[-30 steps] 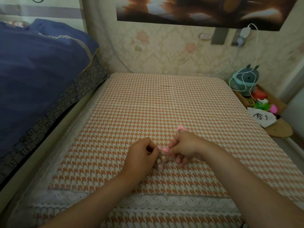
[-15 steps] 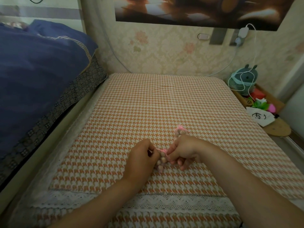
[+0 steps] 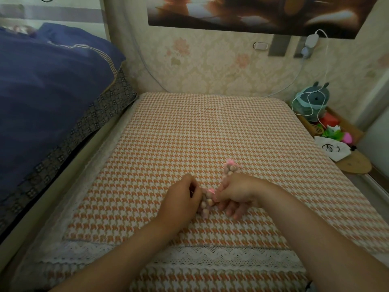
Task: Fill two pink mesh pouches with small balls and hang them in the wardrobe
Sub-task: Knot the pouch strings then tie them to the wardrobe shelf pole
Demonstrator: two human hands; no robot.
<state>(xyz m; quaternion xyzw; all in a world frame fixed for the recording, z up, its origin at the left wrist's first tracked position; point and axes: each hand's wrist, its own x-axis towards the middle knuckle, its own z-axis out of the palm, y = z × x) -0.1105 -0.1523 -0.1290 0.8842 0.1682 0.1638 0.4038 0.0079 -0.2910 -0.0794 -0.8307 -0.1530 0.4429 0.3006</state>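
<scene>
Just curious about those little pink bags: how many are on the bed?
2. One pouch is pinched between the left hand and right hand; the other pouch lies just beyond the right hand.

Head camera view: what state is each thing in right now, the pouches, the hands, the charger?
Near pouch: filled with balls, pinched between both hands.
Far pouch: filled, tied, lying on the bedcover.
Left hand: closed on near pouch.
Right hand: closed on it too.
Charger: plugged in.

Bed (image 3: pixel 210 131) under houndstooth cover; filled pouch (image 3: pixel 231 168) lying on it
</scene>
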